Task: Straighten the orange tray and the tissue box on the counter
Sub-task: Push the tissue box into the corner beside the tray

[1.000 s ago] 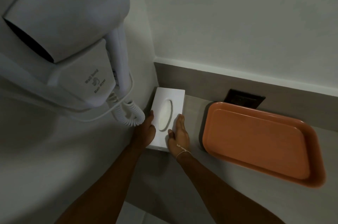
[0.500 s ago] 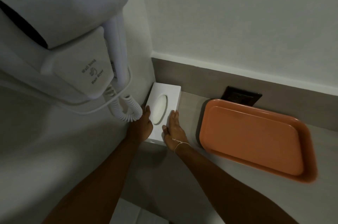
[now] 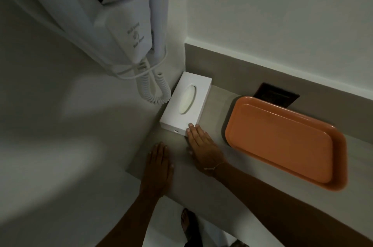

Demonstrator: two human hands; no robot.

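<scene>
**Box nearly squared into the corner**

Our right hand [image 3: 203, 147] lies flat and released on the counter [image 3: 218, 105], holding nothing, its fingertips [image 3: 190, 125] just touching the near right corner of the tissue box [image 3: 186, 105]; our left hand [image 3: 157, 163] is likewise spread flat and empty, resting on the counter in front of the box and apart from it.

The tissue box sits in the back left corner, its far end against the backsplash, its left side close under the coiled cord [image 3: 154, 90] of the wall dryer [image 3: 113, 14]; the orange tray [image 3: 282, 139] lies to the right, well apart from the box, in front of a dark wall plate [image 3: 276, 96].

As we judge it, the step in hand is a last nudge; we would push lightly with the fingertips only, keeping the box's long edge parallel to the side wall, and avoid snagging the cord.

We count one tissue box; one tray; one dryer; two hands.
</scene>
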